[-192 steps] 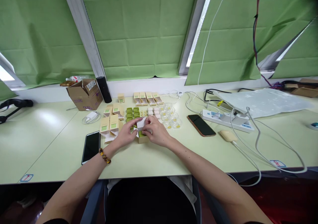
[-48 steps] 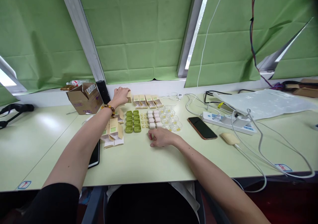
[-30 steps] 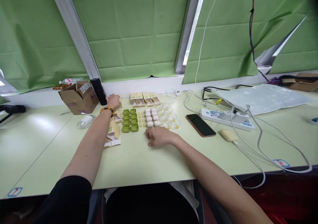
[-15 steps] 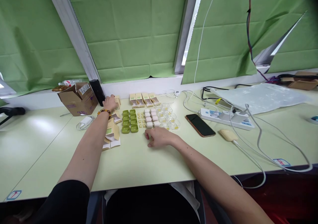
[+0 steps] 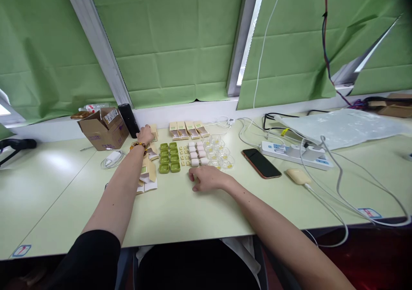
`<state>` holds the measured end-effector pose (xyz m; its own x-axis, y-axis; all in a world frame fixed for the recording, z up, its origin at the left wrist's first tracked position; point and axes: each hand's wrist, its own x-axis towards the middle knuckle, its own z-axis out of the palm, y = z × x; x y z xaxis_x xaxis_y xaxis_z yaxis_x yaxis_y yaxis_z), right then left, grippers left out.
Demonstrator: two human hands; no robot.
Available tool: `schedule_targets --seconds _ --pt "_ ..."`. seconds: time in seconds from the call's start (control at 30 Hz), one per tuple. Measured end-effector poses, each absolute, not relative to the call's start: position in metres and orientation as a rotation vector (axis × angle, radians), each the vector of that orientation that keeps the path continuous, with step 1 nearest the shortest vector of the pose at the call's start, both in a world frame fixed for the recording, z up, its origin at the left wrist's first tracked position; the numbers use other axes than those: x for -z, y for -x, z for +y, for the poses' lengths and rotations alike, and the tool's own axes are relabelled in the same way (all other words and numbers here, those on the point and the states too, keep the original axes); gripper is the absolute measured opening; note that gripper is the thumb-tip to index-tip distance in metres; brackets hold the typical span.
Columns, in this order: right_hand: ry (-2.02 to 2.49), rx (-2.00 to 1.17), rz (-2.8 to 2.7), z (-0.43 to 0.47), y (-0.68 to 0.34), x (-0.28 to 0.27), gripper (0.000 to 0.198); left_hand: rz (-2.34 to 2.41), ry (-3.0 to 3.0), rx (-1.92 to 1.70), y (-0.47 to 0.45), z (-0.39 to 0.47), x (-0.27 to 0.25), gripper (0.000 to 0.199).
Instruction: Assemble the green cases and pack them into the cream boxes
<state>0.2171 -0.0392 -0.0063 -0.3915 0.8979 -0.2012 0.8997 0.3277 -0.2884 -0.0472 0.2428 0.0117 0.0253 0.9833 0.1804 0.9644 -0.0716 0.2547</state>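
Observation:
My left hand [image 5: 145,134] is stretched to the back left, its fingers closed at the side of a small cream cardboard box [image 5: 154,132]; part of the grip is hidden. Under and beside that forearm lie more opened cream boxes [image 5: 148,174]. My right hand [image 5: 204,179] rests on the table, fingers loosely bent and apart, with nothing visible in them. Just beyond it stand rows of green square trays [image 5: 164,168], tiny yellowish pieces [image 5: 185,157], white and pale pink blocks [image 5: 194,156] and clear plastic cups [image 5: 221,152]. Several cream boxes [image 5: 187,129] line up behind them.
A brown carton [image 5: 104,133], a black cylinder [image 5: 128,120] and a coiled white cable [image 5: 112,158] are at left. To the right lie a phone [image 5: 261,163], a power strip [image 5: 294,153], a cream charging case [image 5: 298,176], loose cables and a plastic sheet [image 5: 344,125].
The whole view has shifted slightly to the right. My left hand stays by the small cream box, and my right hand keeps its place on the table.

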Motion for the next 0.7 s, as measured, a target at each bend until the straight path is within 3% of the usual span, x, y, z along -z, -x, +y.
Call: schedule_targets --seconds 0.5,0.7 --pt "-1.732 0.571 2.550 -0.041 -0.217 0.004 0.032 2.071 -2.293 -0.615 0.043 0.200 -0.045 0.065" --pt "-1.733 0.569 2.555 -0.039 -0.217 0.005 0.032 1.689 -2.563 -0.787 0.024 0.103 -0.047 0.025"
